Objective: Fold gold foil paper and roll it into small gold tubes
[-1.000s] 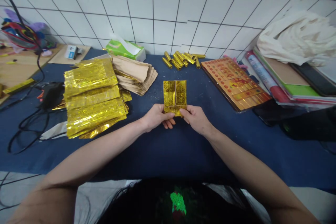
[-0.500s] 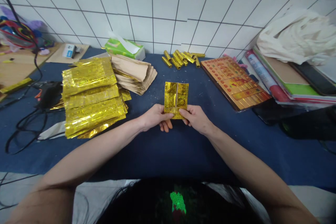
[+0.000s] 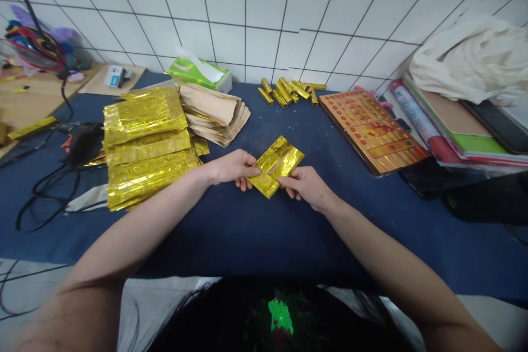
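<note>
A folded sheet of gold foil paper [image 3: 277, 166] is held tilted over the dark blue cloth, a narrow pale gap running between its folded edges. My left hand [image 3: 237, 169] pinches its left corner, thumb on top. My right hand [image 3: 304, 186] grips the lower right edge between thumb and fingers. To the left lies a spread pile of gold foil sheets [image 3: 148, 148], beside a stack of brown paper [image 3: 216, 113] with some gold showing. Beyond my hands, several rolled gold tubes [image 3: 284, 91] lie heaped near the wall.
A green tissue box [image 3: 198, 74] stands by the tiled wall. At right are an orange-gold printed pack [image 3: 373, 132], a stack of books [image 3: 466, 126] and a white cloth bag [image 3: 470, 60]. A black glue gun [image 3: 84, 143] with cable lies left.
The gold foil paper has turned clockwise from upright to a slant. My left hand has shifted up and left along it, and my right hand has moved slightly right.
</note>
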`<state>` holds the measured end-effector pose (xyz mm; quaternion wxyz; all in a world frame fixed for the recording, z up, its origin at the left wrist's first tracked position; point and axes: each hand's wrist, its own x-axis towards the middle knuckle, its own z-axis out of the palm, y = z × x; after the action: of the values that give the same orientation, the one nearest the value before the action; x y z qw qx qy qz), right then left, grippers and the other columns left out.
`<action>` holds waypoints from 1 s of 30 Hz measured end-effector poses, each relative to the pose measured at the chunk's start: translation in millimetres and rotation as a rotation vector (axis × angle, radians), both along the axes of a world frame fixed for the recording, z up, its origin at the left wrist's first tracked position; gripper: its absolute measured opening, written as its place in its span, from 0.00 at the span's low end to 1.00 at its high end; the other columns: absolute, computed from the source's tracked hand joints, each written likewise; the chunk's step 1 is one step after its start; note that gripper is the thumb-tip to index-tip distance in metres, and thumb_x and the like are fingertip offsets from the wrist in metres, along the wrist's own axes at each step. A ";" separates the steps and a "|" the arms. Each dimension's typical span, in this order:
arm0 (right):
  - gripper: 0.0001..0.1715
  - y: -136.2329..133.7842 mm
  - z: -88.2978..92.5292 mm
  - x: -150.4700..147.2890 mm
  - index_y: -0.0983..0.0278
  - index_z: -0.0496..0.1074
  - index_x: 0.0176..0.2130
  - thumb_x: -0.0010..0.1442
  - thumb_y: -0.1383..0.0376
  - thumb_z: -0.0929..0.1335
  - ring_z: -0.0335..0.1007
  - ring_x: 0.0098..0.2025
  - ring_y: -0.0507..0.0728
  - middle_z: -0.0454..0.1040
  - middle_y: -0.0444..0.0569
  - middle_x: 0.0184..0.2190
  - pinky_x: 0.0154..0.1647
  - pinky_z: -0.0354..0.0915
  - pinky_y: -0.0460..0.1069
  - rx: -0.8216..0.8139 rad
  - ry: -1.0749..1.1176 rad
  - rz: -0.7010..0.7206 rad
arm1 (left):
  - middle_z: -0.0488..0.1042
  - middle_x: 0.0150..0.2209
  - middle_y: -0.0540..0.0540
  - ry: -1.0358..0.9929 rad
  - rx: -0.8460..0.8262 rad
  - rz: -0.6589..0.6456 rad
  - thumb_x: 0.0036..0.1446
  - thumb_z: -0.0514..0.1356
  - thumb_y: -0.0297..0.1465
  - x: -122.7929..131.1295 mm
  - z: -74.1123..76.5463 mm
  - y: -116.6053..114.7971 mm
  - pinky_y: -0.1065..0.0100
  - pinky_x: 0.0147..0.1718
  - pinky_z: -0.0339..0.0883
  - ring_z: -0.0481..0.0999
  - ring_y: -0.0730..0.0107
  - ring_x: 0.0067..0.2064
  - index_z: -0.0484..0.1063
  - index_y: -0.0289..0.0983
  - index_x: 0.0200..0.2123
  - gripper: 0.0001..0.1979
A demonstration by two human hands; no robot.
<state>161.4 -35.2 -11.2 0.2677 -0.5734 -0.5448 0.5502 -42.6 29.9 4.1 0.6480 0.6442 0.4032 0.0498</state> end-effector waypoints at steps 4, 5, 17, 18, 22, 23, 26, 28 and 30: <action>0.21 -6.9 9.9 -2.4 0.65 0.67 0.20 0.56 0.54 0.62 0.55 0.13 0.47 0.64 0.42 0.12 0.17 0.54 0.45 0.140 -0.274 0.042 | 0.67 0.13 0.53 0.184 0.245 -0.056 0.49 0.58 0.30 -4.2 3.0 11.5 0.77 0.14 0.55 0.64 0.79 0.14 0.66 0.34 0.20 0.09; 0.21 -8.9 12.3 -3.9 0.65 0.67 0.21 0.57 0.55 0.61 0.59 0.16 0.49 0.66 0.43 0.14 0.20 0.57 0.46 0.266 -0.376 0.019 | 0.66 0.12 0.53 0.231 0.288 -0.075 0.49 0.58 0.30 -4.1 3.6 13.2 0.77 0.14 0.55 0.64 0.79 0.14 0.65 0.34 0.19 0.09; 0.44 -17.8 -12.8 -37.7 0.75 0.53 0.60 0.59 0.44 0.53 0.42 0.64 0.65 0.52 0.62 0.61 0.61 0.40 0.64 0.882 -0.893 0.652 | 0.69 0.17 0.51 0.591 0.697 -0.076 0.47 0.58 0.34 1.0 0.7 17.8 0.74 0.22 0.56 0.70 0.72 0.22 0.69 0.36 0.25 0.07; 0.47 -19.2 -14.4 -38.0 0.76 0.52 0.60 0.58 0.42 0.52 0.41 0.64 0.65 0.50 0.62 0.62 0.61 0.40 0.64 0.866 -0.905 0.653 | 0.71 0.19 0.49 0.621 0.728 -0.067 0.48 0.58 0.35 1.2 1.1 17.3 0.74 0.23 0.56 0.71 0.70 0.25 0.70 0.36 0.26 0.08; 0.51 -23.4 -14.6 -40.1 0.77 0.51 0.61 0.56 0.40 0.52 0.38 0.65 0.67 0.47 0.64 0.63 0.61 0.39 0.65 0.837 -0.928 0.636 | 0.74 0.31 0.42 0.768 0.915 0.001 0.50 0.58 0.39 2.4 5.3 5.2 0.70 0.28 0.61 0.74 0.61 0.34 0.70 0.35 0.36 0.14; 0.50 -23.9 -14.0 -40.9 0.77 0.51 0.61 0.56 0.40 0.52 0.38 0.65 0.67 0.47 0.65 0.63 0.61 0.39 0.65 0.831 -0.931 0.633 | 0.74 0.34 0.40 0.814 0.982 0.045 0.51 0.58 0.38 2.3 6.0 -0.9 0.68 0.30 0.62 0.74 0.59 0.36 0.69 0.34 0.38 0.15; 0.50 -24.5 -12.6 -43.2 0.77 0.51 0.60 0.57 0.41 0.52 0.39 0.65 0.67 0.47 0.65 0.62 0.61 0.39 0.66 0.817 -0.937 0.624 | 0.73 0.40 0.38 0.754 1.185 0.065 0.58 0.51 0.32 -0.2 2.9 -25.6 0.66 0.37 0.65 0.73 0.59 0.44 0.70 0.33 0.38 0.11; 0.50 -24.3 -12.3 -44.3 0.77 0.51 0.60 0.57 0.41 0.52 0.39 0.65 0.67 0.47 0.65 0.62 0.61 0.39 0.66 0.811 -0.936 0.627 | 0.73 0.42 0.39 0.626 1.189 -0.006 0.62 0.46 0.33 -3.1 -4.4 -43.8 0.66 0.44 0.64 0.72 0.63 0.46 0.70 0.33 0.41 0.16; 0.50 -24.2 -12.9 -45.0 0.76 0.50 0.61 0.56 0.41 0.53 0.39 0.65 0.67 0.48 0.64 0.62 0.61 0.40 0.66 0.811 -0.925 0.628 | 0.67 0.53 0.37 0.515 1.180 -0.075 0.61 0.48 0.39 -6.3 -13.9 -59.0 0.63 0.53 0.57 0.66 0.62 0.55 0.63 0.31 0.53 0.22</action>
<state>116.4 -59.4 -24.1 0.0291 -0.4188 -0.9060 0.0533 -48.9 -29.1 -9.9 0.0684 0.8973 0.4279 0.0843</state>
